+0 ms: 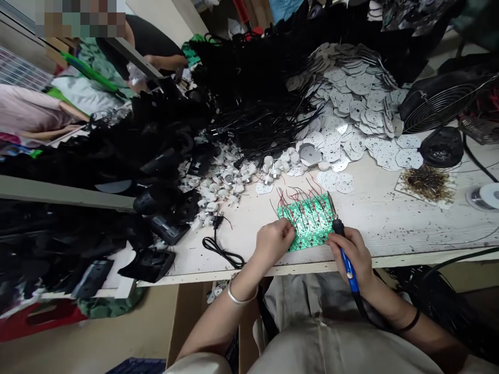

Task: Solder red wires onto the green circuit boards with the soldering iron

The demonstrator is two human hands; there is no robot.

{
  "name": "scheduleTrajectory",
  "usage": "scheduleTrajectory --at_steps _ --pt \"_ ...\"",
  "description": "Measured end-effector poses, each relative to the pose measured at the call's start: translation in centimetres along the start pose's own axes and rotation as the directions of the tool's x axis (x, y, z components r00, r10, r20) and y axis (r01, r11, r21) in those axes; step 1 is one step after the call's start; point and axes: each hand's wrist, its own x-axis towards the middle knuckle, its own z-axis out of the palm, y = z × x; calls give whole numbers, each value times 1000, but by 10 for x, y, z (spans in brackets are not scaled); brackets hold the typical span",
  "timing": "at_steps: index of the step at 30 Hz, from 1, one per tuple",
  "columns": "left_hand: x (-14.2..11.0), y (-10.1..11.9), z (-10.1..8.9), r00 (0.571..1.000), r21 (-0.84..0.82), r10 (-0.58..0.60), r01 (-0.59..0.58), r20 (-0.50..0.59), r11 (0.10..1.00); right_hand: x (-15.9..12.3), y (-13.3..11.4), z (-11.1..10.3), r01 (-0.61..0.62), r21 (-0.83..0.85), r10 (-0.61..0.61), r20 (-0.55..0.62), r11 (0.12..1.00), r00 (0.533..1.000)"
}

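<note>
A green circuit board panel (312, 221) lies on the bench, with thin red and black wires (300, 200) standing up from it. At its left edge, my left hand (275, 239) is closed with the fingers curled in. Whatever those fingers pinch is hidden. My right hand (356, 254) grips a soldering iron (349, 270) with a blue handle, at the board's right side. The iron's metal tip points up and away, near the board's upper right corner. Whether the tip touches anything is too small to tell.
White motor-like parts (230, 179) and a coiled black cable (222, 252) lie to the left. Pale plates (354, 104) are heaped behind. On the right are a dross-covered pad (427, 184), a solder spool (483, 197) and a fan (440, 106). Other people sit at far left.
</note>
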Motion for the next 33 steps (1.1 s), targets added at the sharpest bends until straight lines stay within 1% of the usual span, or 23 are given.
scheduleTrajectory --at_steps 1,2,4,5,6,7,8,9,10,11,12,14,16,17,19,21,22,24,26,27,28,30,33 --pt "1 2 -3 998 28 41 -42 51 999 -1 0 1 -8 7 8 -9 1000 1000" --pt "2 2 -8 989 12 77 -79 123 997 -1 1 1 -15 23 16 -19 1000 1000" --pt "10 1 -25 953 -105 148 -124 265 987 -3 1 2 -23 74 26 -34 997 999" --pt "17 0 -35 943 -160 176 -134 281 978 -4 1 1 -22 99 26 -45 995 999" --pt "29 -1 -46 951 -185 189 -145 244 972 -4 1 1 -16 113 22 -54 993 998" --pt "44 0 -56 973 -165 187 -164 134 973 -5 1 1 -10 116 17 -63 993 998" --pt "63 1 -64 983 -95 181 -183 -27 979 -5 1 0 -5 111 12 -67 994 998" --pt "84 4 -70 964 14 188 -189 -187 982 -5 1 0 1 100 6 -66 995 998" --pt "108 8 -74 929 135 215 -182 -301 974 -5 1 -1 4 92 2 -66 996 998" --pt "131 12 -75 900 244 262 -183 -348 952 -4 1 -1 5 87 1 -62 996 998" --pt "154 17 -75 892 335 302 -185 -338 924 -4 0 -1 5 86 0 -65 996 998" --pt "192 24 -70 913 467 326 -184 -244 865 -2 0 -1 7 84 -1 -78 996 997" --pt "214 30 -65 930 518 322 -191 -176 834 0 -1 -1 14 72 -6 -103 997 995" --pt "219 32 -64 933 524 323 -197 -161 829 1 -2 -1 17 64 -10 -115 998 993" --pt "216 34 -70 933 525 328 -207 -148 826 2 -2 -2 17 56 -10 -134 998 991" --pt "197 35 -90 924 537 356 -230 -141 812 4 -3 -3 18 59 -10 -141 998 990" --pt "182 34 -105 912 551 386 -253 -139 795 4 -3 -4 21 61 -12 -143 998 990" --pt "145 28 -139 858 582 497 -341 -127 738 5 -3 -6 15 62 -6 -131 998 991" --pt "107 14 -168 829 601 555 -409 -71 687 6 -3 -8 -3 66 11 -110 998 994" --pt "90 2 -178 825 609 564 -432 -31 665 6 -3 -9 -16 72 23 -103 997 994" --pt "75 -13 -182 830 615 557 -447 15 649 5 -3 -9 -32 79 39 -96 996 995" --pt "51 -48 -176 864 607 493 -446 101 658 3 -2 -10 -59 92 68 -97 994 993" --pt "28 -97 -142 911 560 382 -399 153 726 -3 2 -11 -68 116 82 -123 991 989"
